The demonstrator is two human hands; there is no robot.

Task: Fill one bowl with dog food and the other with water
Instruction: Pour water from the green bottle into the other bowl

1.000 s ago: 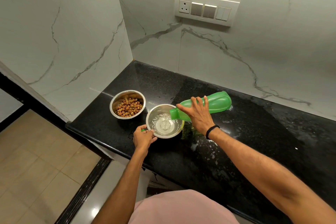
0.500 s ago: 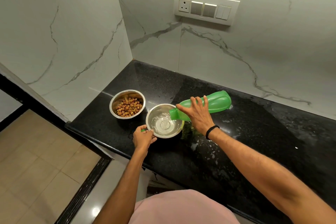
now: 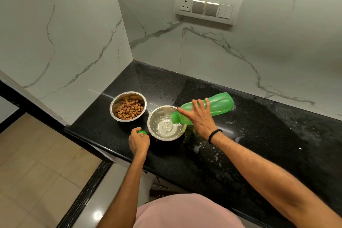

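Observation:
Two steel bowls stand on the black counter [image 3: 249, 144]. The left bowl [image 3: 128, 106] holds brown dog food kibble [image 3: 130, 111]. The right bowl [image 3: 166, 123] has a little water rippling in its bottom. My right hand [image 3: 200, 116] grips a green plastic bottle [image 3: 218, 105] tipped on its side, its open mouth over the right bowl's rim. My left hand [image 3: 138, 141] rests at the counter's front edge just left of that bowl, closed around the green bottle cap [image 3: 141, 132].
Marble walls meet in a corner behind the bowls. A switch panel [image 3: 208, 6] is on the back wall. Water is splashed over the counter right of the bowls. The counter's front edge drops to a tiled floor [image 3: 37, 163] on the left.
The bottle stays tipped over the right bowl and water keeps running in. My left hand has slid slightly away from the bowl's rim, showing more of the green cap.

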